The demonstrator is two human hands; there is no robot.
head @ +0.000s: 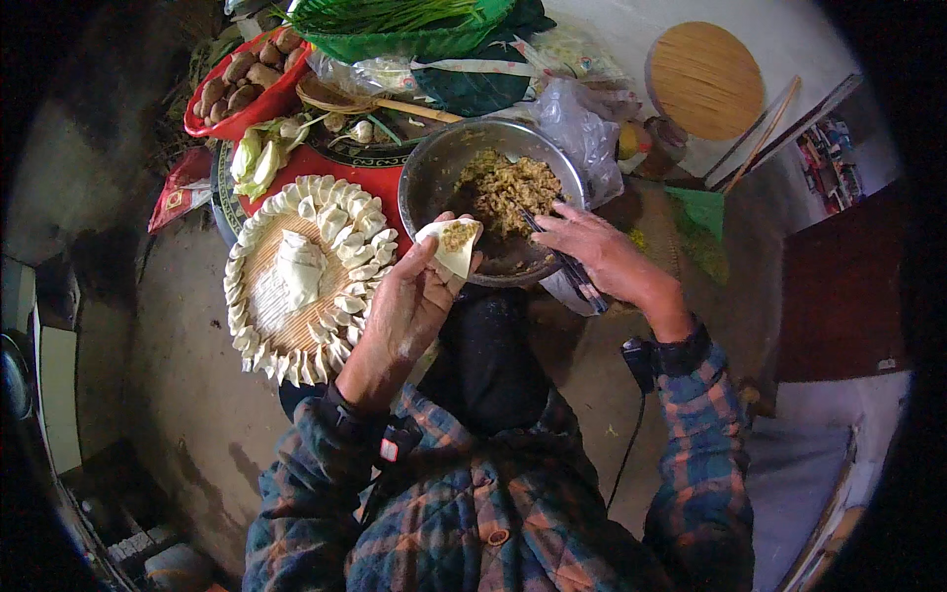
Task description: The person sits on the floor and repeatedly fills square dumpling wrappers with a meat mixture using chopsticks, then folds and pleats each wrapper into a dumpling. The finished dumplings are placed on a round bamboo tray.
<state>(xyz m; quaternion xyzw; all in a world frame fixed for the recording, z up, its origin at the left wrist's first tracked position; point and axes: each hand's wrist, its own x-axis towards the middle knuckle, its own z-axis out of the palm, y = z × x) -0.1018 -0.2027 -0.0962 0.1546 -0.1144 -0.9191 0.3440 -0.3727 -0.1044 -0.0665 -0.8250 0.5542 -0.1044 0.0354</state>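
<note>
My left hand (416, 300) holds a flat dough wrapper (451, 259) with a smear of minced filling on it, just off the near left rim of a metal bowl (433, 166). In the bowl lies a heap of minced filling (518, 185). My right hand (603, 248) grips dark chopsticks (566, 266) over the bowl's right side, their tips at the filling. Left of the bowl is a round ridged tray (274, 337) ringed with folded dumplings (355, 207). A stack of pale wrappers (301, 272) sits in its middle.
Behind the tray lie pale green leaves (259, 159) and a red bag of potatoes (240, 78). A green basket (325, 41) of green stalks stands at the back. Plastic bags (581, 129) crowd the bowl's far right. A round wooden board (705, 80) leans at the wall.
</note>
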